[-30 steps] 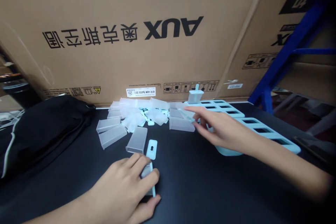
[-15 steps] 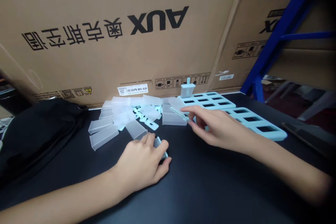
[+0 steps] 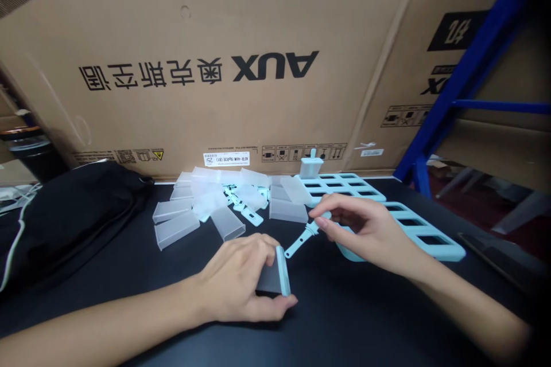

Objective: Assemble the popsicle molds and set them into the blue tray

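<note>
My left hand (image 3: 243,281) is closed around a translucent popsicle mold whose light-blue cap (image 3: 283,271) faces right. Between the fingertips of my right hand (image 3: 365,232) is the rounded end of a light-blue popsicle stick (image 3: 301,239). The stick slants down to the left, its free tip close to the cap's upper edge; I cannot tell whether they touch. Beyond my hands lie several loose translucent molds (image 3: 177,228), with a heap of light-blue sticks and caps (image 3: 251,216) among them. One capped mold with a stick (image 3: 310,167) stands upright in a light-blue slotted rack (image 3: 365,198).
A second slotted rack (image 3: 445,251) lies partly behind my right hand. On the left are a black cloth bag (image 3: 81,206) and a dark cup (image 3: 32,155). A large cardboard box (image 3: 206,109) walls off the back. A blue metal frame (image 3: 447,92) rises at right.
The right hand has swung the stick down and left toward the capped mold. My left hand has turned the mold, so its cap shows more. The view has shifted too.
</note>
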Demonstrator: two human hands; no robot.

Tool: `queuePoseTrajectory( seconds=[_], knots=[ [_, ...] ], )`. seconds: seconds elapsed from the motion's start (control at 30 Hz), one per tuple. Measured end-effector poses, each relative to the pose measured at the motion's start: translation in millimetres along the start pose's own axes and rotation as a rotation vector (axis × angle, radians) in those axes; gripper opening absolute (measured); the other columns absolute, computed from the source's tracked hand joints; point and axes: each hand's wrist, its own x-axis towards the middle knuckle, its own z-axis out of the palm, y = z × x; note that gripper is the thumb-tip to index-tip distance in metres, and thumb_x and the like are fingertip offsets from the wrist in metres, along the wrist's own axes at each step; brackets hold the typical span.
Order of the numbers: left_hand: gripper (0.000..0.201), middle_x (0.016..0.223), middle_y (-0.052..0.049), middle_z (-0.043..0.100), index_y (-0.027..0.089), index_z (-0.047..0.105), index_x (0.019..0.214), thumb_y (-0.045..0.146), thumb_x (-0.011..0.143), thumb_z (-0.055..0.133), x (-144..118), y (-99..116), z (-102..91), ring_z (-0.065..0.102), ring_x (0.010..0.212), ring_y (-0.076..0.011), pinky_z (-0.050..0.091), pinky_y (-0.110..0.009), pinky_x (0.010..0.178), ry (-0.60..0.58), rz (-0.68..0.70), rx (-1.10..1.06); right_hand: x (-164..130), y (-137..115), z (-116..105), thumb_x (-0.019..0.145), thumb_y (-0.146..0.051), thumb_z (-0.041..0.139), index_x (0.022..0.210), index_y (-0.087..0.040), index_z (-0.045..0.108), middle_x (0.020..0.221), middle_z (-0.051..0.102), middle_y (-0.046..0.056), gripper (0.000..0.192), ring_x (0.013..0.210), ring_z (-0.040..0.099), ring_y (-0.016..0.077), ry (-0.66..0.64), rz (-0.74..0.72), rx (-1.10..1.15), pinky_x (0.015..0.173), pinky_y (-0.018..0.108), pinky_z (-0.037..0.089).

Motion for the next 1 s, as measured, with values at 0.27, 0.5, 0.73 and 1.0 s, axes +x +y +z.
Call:
queuePoseTrajectory(
  seconds=[0.27,0.5,0.73,1.0],
  knots=[
    [0.028,0.116,-0.013,0.051,0.021,0.039,0.095,0.035,0.088,0.063,-2,-1,-7.4,0.057,0.102,-0.0208,0.052,-0.036,0.084,-0.006,-0.051,-0.183,-3,-7,10,0.084,-0.018,0.062,0.087,-0.023,0.064,0.076,0.064,0.003,0.006,0.067,0.059,0.0132,0.073,-0.131,0.062,0.059,0.026,0.049],
    [0.011,0.119,-0.012,0.048,0.021,0.041,0.100,0.015,0.093,0.047,-1,2,-8.8,0.054,0.105,-0.0187,0.049,-0.036,0.091,-0.042,-0.049,-0.199,-5,-6,17,0.085,-0.019,0.061,0.101,-0.023,0.060,0.083,0.062,0.002,0.017,0.068,0.058,0.0120,0.071,-0.115,0.030,0.058,0.025,0.049],
    [0.030,0.104,-0.005,0.050,0.022,0.031,0.082,0.026,0.091,0.059,-1,-1,-6.6,0.052,0.088,-0.0144,0.048,-0.028,0.078,-0.089,-0.083,-0.314,-7,-17,21,0.084,-0.025,0.067,0.106,-0.021,0.058,0.097,0.062,0.004,0.024,0.079,0.057,0.0109,-0.227,-0.129,0.084,0.073,0.026,0.051],
    [0.038,0.097,-0.003,0.048,0.023,0.029,0.084,0.040,0.089,0.062,0,-3,-8.5,0.048,0.081,-0.0139,0.045,-0.027,0.070,-0.112,-0.095,-0.300,-3,-21,13,0.082,-0.033,0.069,0.108,-0.022,0.063,0.099,0.067,0.004,0.028,0.085,0.061,0.0134,-0.358,-0.103,-0.016,0.076,0.027,0.051]
  ],
)
